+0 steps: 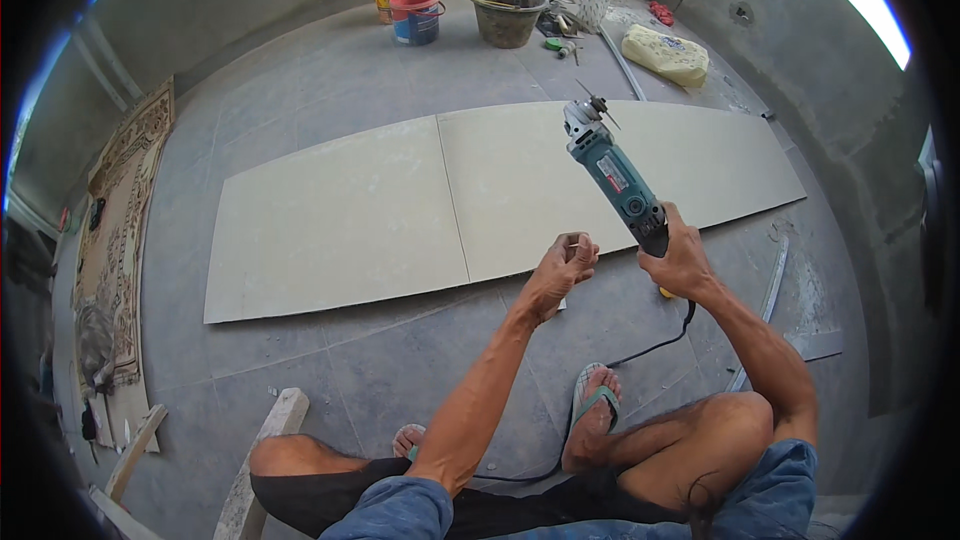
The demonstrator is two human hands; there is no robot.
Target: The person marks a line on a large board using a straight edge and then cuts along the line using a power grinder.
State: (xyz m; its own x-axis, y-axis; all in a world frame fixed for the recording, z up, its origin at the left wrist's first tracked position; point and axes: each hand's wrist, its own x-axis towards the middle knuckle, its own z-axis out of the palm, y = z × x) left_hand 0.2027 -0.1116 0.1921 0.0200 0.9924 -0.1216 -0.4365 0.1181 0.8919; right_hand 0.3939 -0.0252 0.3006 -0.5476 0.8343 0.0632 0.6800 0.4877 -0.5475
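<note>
My right hand [670, 255] grips the rear end of a teal angle grinder [622, 180], held up at a slant with its thin cutting disc [597, 105] at the top. My left hand [565, 265], to its lower left, has its fingers pinched on something small and thin that I cannot make out. Beyond both hands a large cream board [330, 215] lies on the floor, with a thin line across it near the middle. The grinder's black cord [640, 350] runs down past my right foot.
Two buckets [415, 18], a black tub [505, 15], a pale sack [665, 55] and scattered tools stand along the back. A patterned rug [110, 240] lies at left. Wooden beams [275, 420] are by my left knee. A metal strip [770, 300] lies at right.
</note>
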